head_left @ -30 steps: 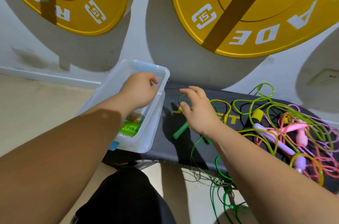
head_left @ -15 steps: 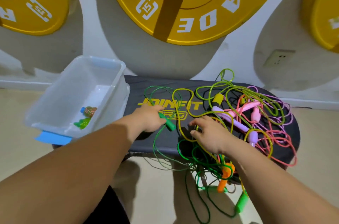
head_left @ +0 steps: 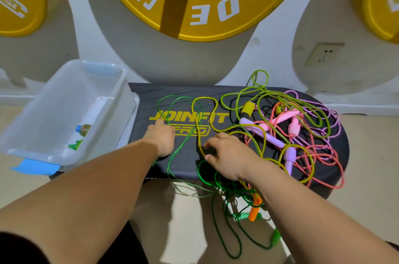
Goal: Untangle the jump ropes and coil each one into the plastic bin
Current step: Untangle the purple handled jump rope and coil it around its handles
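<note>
A clear plastic bin [head_left: 121, 95] stands at the left end of a black bench [head_left: 336, 155]; a glittery green item [head_left: 83, 129] lies inside. A tangle of jump ropes covers the bench's right half: green rope [head_left: 172, 168], yellow rope [head_left: 213, 110], pink rope [head_left: 336, 168], purple handles [head_left: 265, 136]. My left hand [head_left: 162, 136] rests knuckles up beside the green rope, fingers curled under; what they grip is hidden. My right hand [head_left: 226, 157] pinches the yellow rope at the tangle's left edge. An orange handle [head_left: 254, 209] and a green handle [head_left: 275, 237] hang below the bench.
Big yellow weight plates [head_left: 194, 4] lean on the white wall behind the bench. A wall socket [head_left: 323, 54] is at the right. Blue tape [head_left: 32, 166] sticks out under the bin's near corner. Beige floor lies below the bench.
My left hand left the bin, took a green handle on the bench and now covers it. My right hand slid right to the yellow rope. The view swung right.
</note>
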